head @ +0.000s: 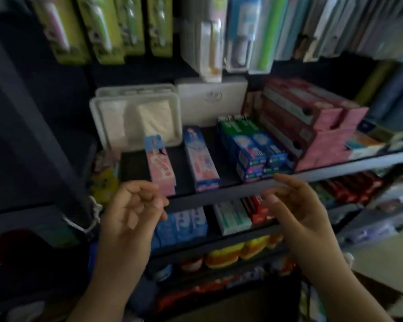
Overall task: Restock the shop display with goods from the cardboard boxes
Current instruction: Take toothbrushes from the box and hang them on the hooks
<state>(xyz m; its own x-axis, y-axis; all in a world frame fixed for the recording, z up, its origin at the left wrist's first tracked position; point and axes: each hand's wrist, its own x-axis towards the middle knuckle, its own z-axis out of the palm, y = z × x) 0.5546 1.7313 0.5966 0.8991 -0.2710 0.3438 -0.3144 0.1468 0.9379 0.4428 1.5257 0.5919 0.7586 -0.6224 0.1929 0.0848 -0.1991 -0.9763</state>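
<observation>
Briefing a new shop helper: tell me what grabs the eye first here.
Two bare hands, left hand and right hand, hang empty before the shelf edge. Behind them, on that shelf, lie a pink box, a blue stack of boxes and, further right, pink cartons.

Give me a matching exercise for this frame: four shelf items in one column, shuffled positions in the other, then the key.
Things:
1. pink carton
2. blue toothpaste stack
3. white plastic tray
4. green blister packs

Places:
A. hanging above the shelf, upper left
B. back left of the top shelf, standing behind the cartons
C. lying just above the left hand
D. right of the shelf's middle, above the right hand

Pairs: 1-C, 2-D, 3-B, 4-A
</observation>
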